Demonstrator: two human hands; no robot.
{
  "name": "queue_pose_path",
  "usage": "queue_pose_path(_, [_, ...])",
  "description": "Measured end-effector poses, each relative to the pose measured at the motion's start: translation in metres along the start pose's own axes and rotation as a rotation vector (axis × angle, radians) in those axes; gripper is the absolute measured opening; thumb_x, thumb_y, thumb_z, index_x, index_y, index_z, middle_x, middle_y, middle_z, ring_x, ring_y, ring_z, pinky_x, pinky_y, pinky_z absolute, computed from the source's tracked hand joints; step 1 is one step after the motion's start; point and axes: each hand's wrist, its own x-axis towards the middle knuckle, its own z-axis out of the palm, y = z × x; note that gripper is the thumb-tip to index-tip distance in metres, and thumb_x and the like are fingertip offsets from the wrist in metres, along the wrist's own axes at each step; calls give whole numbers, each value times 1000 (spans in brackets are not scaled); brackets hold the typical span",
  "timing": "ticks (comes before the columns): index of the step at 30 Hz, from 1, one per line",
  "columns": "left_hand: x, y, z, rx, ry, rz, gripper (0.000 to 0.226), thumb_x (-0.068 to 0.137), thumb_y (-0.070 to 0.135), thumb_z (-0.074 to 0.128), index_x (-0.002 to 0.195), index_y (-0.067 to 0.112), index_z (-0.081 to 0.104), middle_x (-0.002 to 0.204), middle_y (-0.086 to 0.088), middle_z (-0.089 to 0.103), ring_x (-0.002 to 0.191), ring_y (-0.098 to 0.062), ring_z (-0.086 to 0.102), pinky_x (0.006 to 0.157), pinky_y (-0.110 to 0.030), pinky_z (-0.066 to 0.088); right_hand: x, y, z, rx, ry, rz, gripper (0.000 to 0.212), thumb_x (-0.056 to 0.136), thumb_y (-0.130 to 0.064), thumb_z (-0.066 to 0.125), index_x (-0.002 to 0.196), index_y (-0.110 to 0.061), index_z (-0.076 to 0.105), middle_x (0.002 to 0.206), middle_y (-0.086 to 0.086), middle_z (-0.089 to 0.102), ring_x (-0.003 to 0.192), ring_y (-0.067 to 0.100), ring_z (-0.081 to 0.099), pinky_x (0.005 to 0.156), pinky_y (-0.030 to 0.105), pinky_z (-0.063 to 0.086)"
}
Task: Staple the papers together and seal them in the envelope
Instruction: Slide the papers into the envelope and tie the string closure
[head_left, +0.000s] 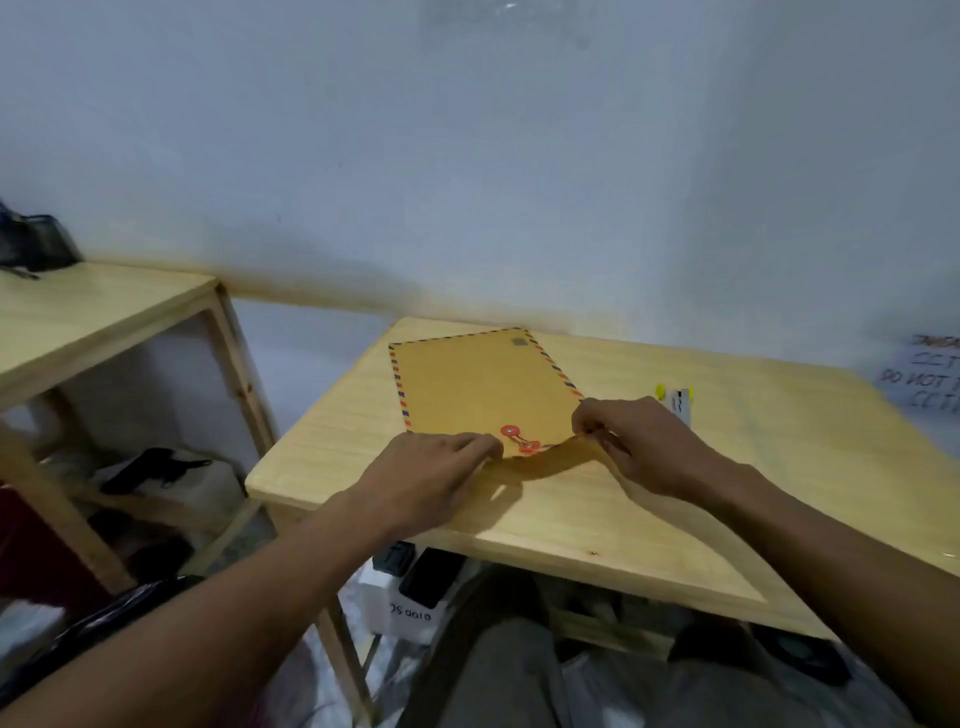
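A brown envelope (483, 387) with a red-and-blue striped border lies on the wooden table (649, 499), its flap end toward me. Two red closure discs (519, 439) sit near that end, joined by a string. My left hand (431, 480) rests on the envelope's near left corner, fingers lying fairly flat beside the discs. My right hand (636, 444) has its fingers curled and pinches at the envelope's near right corner; exactly what it pinches is hard to tell. No papers or stapler body show clearly.
A small white object with a yellow piece (675, 400) sits on the table behind my right hand. A second wooden table (93, 322) stands to the left with dark items on and below it. A paper notice (924, 376) hangs at the right.
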Motion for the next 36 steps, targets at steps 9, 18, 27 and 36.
queue_pose_path(9, [60, -46, -99, -272, 553, -133, 16, 89, 3, 70, 98, 16, 70, 96, -1, 71, 77, -21, 68, 63, -32, 56, 53, -26, -126, 295, 341, 0, 17, 98, -10, 55, 98, -26, 56, 89, -4, 68, 79, 18, 61, 63, 29, 49])
queue_pose_path(18, [153, -65, -181, -859, 762, -489, 18, 89, 12, 75, 86, 28, 79, 99, 4, 75, 96, -14, 68, 80, -28, 57, 83, -13, -252, 438, 552, 47, 5, 90, -8, 65, 91, -12, 66, 97, 6, 72, 91, 22, 66, 76, 36, 54])
queue_pose_path(27, [207, -64, -158, -1348, 798, -717, 17, 90, 11, 75, 88, 27, 82, 116, 1, 73, 111, -20, 66, 93, -38, 55, 33, 35, -192, 1271, 199, 339, 31, 80, -17, 76, 107, -22, 62, 102, 4, 59, 85, 19, 58, 74, 34, 46])
queue_pose_path(36, [206, -45, -89, -1328, 405, -763, 21, 89, 16, 77, 108, 25, 76, 119, -2, 69, 88, -17, 62, 73, -34, 46, 9, 48, -133, 1155, 393, 536, 19, 93, -1, 64, 101, -16, 72, 124, 7, 64, 93, 26, 70, 79, 42, 61])
